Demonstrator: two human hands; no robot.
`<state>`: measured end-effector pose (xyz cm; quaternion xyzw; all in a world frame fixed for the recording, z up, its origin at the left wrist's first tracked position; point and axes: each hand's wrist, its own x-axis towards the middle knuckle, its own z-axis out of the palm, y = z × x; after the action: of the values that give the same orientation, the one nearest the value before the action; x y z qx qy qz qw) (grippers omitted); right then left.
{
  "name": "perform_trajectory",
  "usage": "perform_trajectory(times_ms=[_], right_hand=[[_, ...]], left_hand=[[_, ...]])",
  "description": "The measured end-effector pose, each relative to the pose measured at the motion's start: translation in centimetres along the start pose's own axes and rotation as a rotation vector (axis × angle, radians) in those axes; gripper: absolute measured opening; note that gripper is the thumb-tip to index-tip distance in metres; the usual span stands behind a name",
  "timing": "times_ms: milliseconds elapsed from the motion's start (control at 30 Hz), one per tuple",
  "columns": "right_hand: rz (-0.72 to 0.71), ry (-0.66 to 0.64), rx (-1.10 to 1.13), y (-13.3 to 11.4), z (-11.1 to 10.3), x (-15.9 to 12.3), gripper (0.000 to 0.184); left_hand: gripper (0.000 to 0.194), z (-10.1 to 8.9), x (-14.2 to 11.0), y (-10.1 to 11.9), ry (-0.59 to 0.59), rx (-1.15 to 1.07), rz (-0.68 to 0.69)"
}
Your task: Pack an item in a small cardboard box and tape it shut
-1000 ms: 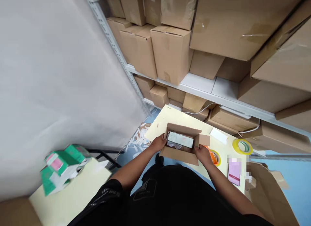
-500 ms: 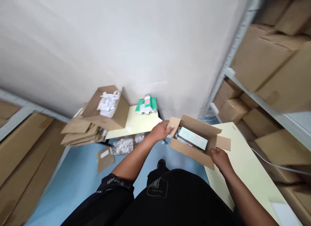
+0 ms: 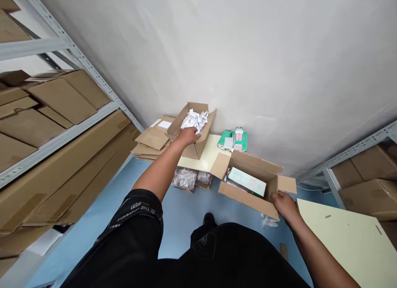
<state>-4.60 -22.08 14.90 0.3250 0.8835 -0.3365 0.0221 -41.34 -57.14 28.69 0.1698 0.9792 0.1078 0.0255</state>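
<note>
Left hand (image 3: 188, 136) was at the carton of crumpled white paper (image 3: 194, 120), finger closure unclear; right hand (image 3: 283, 203) gripped the right end of the open cardboard box (image 3: 246, 200), pale green-white box (image 3: 247, 181) lying inside, green packages (image 3: 238, 140) on the table (image 3: 207, 155) beyond.

Your corner, grey wall and blue floor

Metal shelving (image 3: 108, 89) flanks you on both sides — pale tabletops (image 3: 347, 230) below, the plain wall (image 3: 248, 52) ahead softly lit, the floor (image 3: 180, 230) light blue.

left hand (image 3: 188, 136): extended forward, palm down | right hand (image 3: 284, 205): fingers (image 3: 275, 198) curled | well apart
</note>
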Motion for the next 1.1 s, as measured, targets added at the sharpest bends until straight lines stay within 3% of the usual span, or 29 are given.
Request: perform_trajectory(times_ms=[100,200,367,533,667,800,1000,1100], right_hand=[[0.02,-0.034,-0.008,-3.7,2.9,0.8,0.034],[0.062,-0.037,-0.01,-6.8,5.2,1.4,0.034],[0.134,-0.015,-0.035,-10.4,7.6,2.0,0.034],[0.195,-0.003,-0.051,-12.2,8.1,2.2,0.034],[0.229,0.0,-0.058,-12.9,8.1,2.6,0.033],[0.242,-0.028,-0.061,-12.9,8.2,3.6,0.033],[0.197,-0.059,-0.056,-12.6,8.2,5.7,0.034],[0.161,-0.083,-0.07,-12.6,8.0,6.5,0.034]], left_hand=[[0.049,-0.2,6.2,-3.6,-0.079,0.071,0.03],[0.061,1.2,11.5,-5.2,-0.133,0.074,0.06],[0.08,5.3,18.0,-5.1,-0.261,0.078,0.083],[0.081,8.5,22.0,-4.7,-0.319,0.068,0.151],[0.062,8.8,23.6,-5.3,-0.31,0.06,0.203],[0.05,6.6,23.5,-6.8,-0.218,0.047,0.191],[0.055,1.1,19.9,-11.0,0.091,-0.142,0.129],[0.059,-0.1,17.8,-13.1,0.154,-0.25,0.059]])
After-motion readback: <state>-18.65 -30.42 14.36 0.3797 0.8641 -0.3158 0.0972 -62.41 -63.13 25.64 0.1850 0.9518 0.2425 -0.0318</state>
